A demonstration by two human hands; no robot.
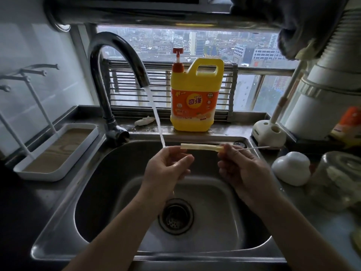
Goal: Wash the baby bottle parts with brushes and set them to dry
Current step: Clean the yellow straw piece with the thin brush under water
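Above the back edge of the sink (93,192), the left hand (168,167) pinches one end of the pale straw (201,147) in the water stream (158,122). The right hand (240,169) grips the other end, where a thin wire brush (254,148) sticks out rightward. This looks like the straw-scrubbing step; next the brush probably needs drawing through, then the straw goes to the drying rack (56,174) at the counter's left edge.
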